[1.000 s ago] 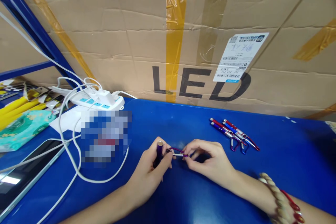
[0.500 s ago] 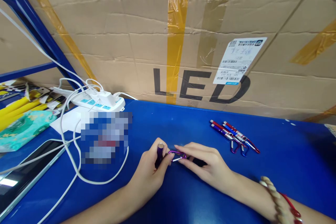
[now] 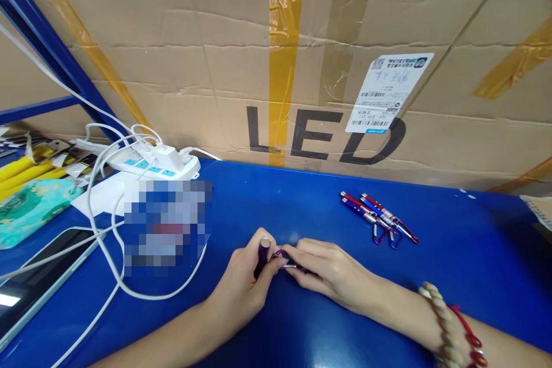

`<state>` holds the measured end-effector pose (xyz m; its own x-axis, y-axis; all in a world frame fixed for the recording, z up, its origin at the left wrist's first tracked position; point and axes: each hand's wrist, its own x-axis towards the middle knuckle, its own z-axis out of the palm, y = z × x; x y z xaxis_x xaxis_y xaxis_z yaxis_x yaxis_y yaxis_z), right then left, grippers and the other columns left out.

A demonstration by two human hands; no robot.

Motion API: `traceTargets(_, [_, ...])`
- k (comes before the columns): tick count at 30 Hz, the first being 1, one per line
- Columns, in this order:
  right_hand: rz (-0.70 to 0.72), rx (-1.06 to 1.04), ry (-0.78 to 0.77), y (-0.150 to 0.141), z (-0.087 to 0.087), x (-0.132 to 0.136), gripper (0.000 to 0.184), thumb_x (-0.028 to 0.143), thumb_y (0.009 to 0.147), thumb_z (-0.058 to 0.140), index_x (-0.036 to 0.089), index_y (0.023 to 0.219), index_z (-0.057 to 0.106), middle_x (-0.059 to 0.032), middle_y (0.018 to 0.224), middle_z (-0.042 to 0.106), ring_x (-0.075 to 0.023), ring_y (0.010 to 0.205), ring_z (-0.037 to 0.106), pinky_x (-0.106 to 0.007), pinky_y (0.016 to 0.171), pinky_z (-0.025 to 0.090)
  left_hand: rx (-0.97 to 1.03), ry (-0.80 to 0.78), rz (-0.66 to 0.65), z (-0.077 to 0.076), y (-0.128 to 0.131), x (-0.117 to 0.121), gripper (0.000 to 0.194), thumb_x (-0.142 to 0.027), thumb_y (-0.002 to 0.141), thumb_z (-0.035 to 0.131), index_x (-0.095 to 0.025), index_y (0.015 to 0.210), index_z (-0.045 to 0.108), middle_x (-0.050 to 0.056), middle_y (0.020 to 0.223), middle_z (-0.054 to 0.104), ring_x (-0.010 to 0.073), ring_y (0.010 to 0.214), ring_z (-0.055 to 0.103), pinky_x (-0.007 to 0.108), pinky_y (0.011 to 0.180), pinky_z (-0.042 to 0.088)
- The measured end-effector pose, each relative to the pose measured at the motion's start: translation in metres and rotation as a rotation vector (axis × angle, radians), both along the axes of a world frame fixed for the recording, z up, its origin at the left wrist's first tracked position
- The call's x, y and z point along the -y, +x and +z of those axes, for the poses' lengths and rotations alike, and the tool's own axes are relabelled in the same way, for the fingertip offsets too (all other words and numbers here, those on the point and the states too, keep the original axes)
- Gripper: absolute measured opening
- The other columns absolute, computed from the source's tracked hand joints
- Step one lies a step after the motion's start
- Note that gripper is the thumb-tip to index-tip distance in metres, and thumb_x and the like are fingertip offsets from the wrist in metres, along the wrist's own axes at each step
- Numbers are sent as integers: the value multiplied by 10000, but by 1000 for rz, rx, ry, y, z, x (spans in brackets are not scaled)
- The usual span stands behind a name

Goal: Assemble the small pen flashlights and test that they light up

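My left hand (image 3: 241,279) is closed around a slim purple metal penlight (image 3: 261,259), its silver end pointing up past the thumb. A small purple carabiner (image 3: 280,252) with a silver gate juts out on the right side of this hand. My right hand (image 3: 332,270) pinches that carabiner between thumb and fingers, which cover most of its loop. The two hands nearly meet above the blue table (image 3: 319,328). Farther right lies a small group of similar red, blue and purple penlights (image 3: 379,215) with carabiners at their ends.
Behind the table stands a large cardboard box (image 3: 207,69) marked LED. At left are a white power strip (image 3: 185,169) with looping white cables, a phone (image 3: 47,279), a teal packet (image 3: 37,207) and yellow-handled items (image 3: 30,175). A blurred-out patch (image 3: 166,224) lies beside the cables.
My right fingers have moved left over the carabiner and now hide most of its loop. The left hand keeps its hold on the penlight. The whole view has shifted slightly.
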<state>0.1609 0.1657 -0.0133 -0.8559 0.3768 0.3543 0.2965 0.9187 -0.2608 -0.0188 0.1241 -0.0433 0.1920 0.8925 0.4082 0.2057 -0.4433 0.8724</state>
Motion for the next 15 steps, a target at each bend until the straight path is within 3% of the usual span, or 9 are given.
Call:
traceTargets(10, [-72, -154, -52, -2, -1, 2, 250, 188, 923, 397, 99, 822, 608, -6, 613, 435, -94, 562, 393, -209, 526, 353, -9, 57, -24, 0, 2, 2, 155, -187, 885, 387, -214, 752, 314, -56, 653, 354, 132, 537, 340, 202, 515, 312])
traceTargets(15, [-122, -221, -38, -1, -1, 0, 214, 193, 922, 407, 113, 907, 604, -14, 644, 470, -97, 578, 430, -205, 539, 375, 49, 1, -5, 3, 2, 2, 122, -204, 888, 383, -214, 771, 352, -39, 690, 462, 129, 533, 426, 206, 522, 350])
